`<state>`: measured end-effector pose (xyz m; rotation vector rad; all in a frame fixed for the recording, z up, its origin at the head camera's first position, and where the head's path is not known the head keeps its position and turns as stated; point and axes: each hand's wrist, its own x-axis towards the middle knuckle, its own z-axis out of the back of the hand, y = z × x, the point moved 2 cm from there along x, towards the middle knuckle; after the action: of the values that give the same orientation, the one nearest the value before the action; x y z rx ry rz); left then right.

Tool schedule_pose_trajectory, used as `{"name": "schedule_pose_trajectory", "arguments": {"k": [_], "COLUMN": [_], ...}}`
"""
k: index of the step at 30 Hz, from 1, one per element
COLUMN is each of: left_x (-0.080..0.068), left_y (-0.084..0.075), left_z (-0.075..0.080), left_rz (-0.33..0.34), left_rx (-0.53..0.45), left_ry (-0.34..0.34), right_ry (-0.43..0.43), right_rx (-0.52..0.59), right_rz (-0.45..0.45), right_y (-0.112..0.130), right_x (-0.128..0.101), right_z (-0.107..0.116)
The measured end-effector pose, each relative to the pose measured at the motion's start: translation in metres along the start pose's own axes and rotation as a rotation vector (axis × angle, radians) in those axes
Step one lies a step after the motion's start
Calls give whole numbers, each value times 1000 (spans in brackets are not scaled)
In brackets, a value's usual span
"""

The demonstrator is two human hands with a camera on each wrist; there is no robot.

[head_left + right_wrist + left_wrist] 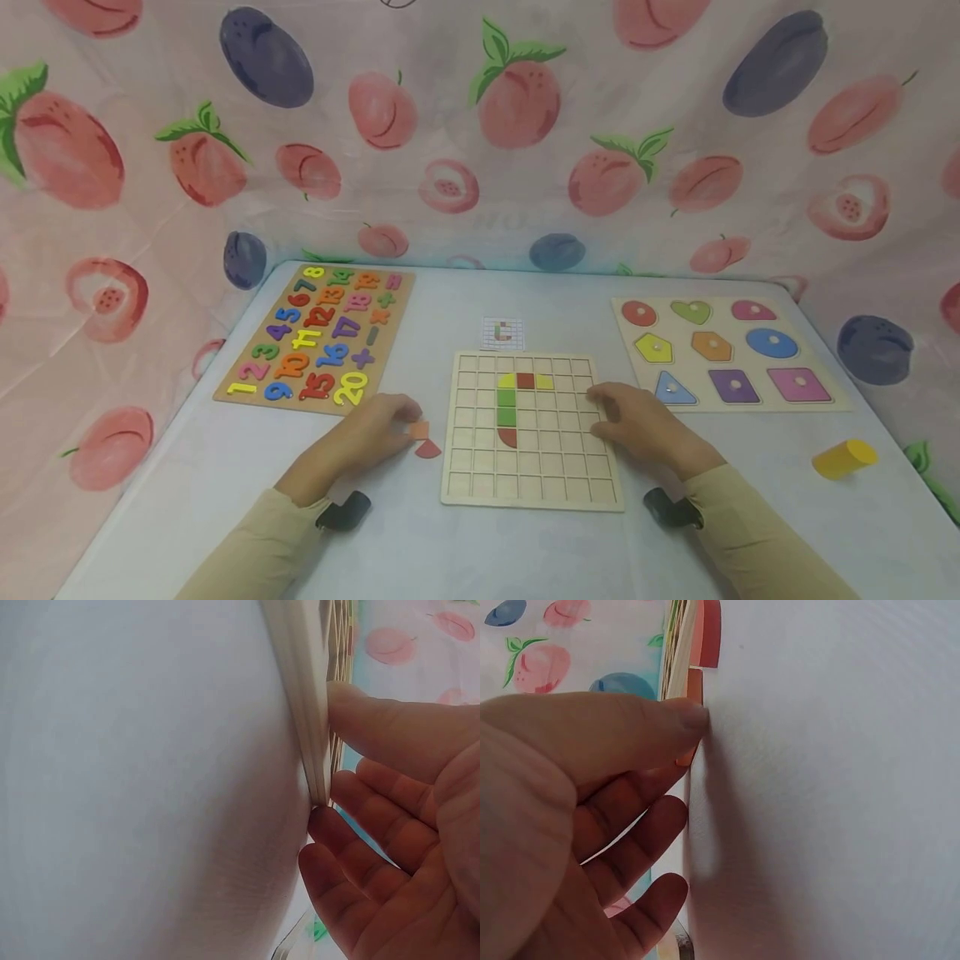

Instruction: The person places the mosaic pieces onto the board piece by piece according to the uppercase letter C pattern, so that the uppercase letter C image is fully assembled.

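On the white table lies a wooden grid board (558, 467), with yellow quarter-round tiles, a red square, green squares and a red quarter-round tile (508, 437) in its cells. Left of the board, my left hand (375, 429) pinches an orange square tile (419, 430) between thumb and forefinger, low over the table. Just in front of that tile lies a loose red quarter-round tile (428, 450). My right hand (637, 421) holds the board's right edge; in the right wrist view its thumb (375, 712) rests on top and fingertips meet the rim.
Behind the board lies a small pattern card (503, 333). A number puzzle board (393, 350) is at the back left. A shape puzzle board (637, 325) with knobbed pieces sits at the back right, and a yellow cylinder (844, 459) lies in front of it. A fruit-print cloth (420, 50) hangs behind.
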<state>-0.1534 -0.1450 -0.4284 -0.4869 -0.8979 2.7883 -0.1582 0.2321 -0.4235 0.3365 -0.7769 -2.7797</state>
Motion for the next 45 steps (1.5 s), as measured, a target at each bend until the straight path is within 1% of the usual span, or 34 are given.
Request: {"name": "schedule_pose_trajectory", "arguments": {"k": [8, 12, 16, 19, 21, 25, 28, 32, 35, 37, 42, 45], "left_x": [1, 3, 7, 9, 11, 13, 16, 23, 28, 31, 36, 39], "left_y": [-1, -4, -9, -13, -16, -23, -28, -36, -43, -49, -62, -67], "left_z": [1, 2, 0, -2, -4, -7, -11, -17, -22, -24, -30, -34], "left_rz": [-4, -33, -77, -92, -87, -50, -29, -30, -36, -54, -132, -170], "left_rx": [3, 4, 3, 9, 17, 16, -40, -120, -122, -94, -16, 0], "left_ry": [-19, -38, -51, -52, -48, -22, 20, 74, 93, 89, 68, 70], "right_ry": [2, 3, 6, 5, 6, 9, 10, 11, 15, 16, 8, 4], "right_rx": [-6, -8, -9, -9, -8, -5, -6, -3, 2, 5, 4, 2], "right_rz": [-5, -15, -14, -14, -15, -12, -10, -16, -20, -19, -12, -9], "right_y": [1, 1, 2, 2, 2, 2, 2, 2, 3, 3, 3, 3], "right_x": [0, 0, 0, 0, 0, 0, 0, 0, 0, -1, -1, -1], "right_z": [0, 0, 0, 1, 1, 1, 1, 2, 1, 1, 2, 2]}}
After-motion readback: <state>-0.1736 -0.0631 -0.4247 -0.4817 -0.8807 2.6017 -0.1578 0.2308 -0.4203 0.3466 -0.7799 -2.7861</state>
